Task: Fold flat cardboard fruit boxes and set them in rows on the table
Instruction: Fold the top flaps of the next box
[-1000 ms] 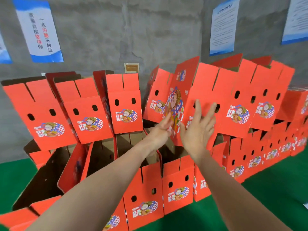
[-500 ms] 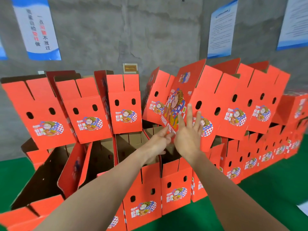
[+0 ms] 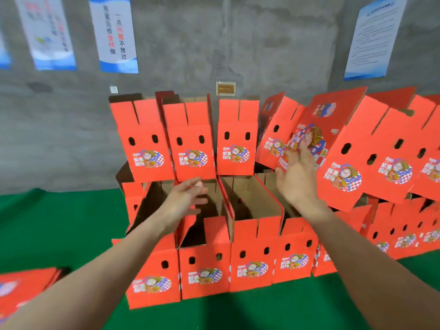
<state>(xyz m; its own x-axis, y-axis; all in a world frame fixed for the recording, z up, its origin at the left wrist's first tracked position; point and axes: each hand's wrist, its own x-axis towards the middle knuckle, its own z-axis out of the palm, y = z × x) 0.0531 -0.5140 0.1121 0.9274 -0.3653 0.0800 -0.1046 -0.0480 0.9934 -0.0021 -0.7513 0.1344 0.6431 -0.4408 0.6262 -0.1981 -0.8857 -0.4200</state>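
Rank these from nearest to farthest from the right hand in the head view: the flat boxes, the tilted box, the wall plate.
1. The tilted box: directly ahead of the right hand, at its fingers.
2. The wall plate: up and to the left, on the wall behind the boxes.
3. The flat boxes: far off in the lower left corner.

Grey concrete wall (image 3: 185,44) with posters (image 3: 113,34); green floor covering (image 3: 54,222)

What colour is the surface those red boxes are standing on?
The table surface is green, plain to see in the head view, the only view here.
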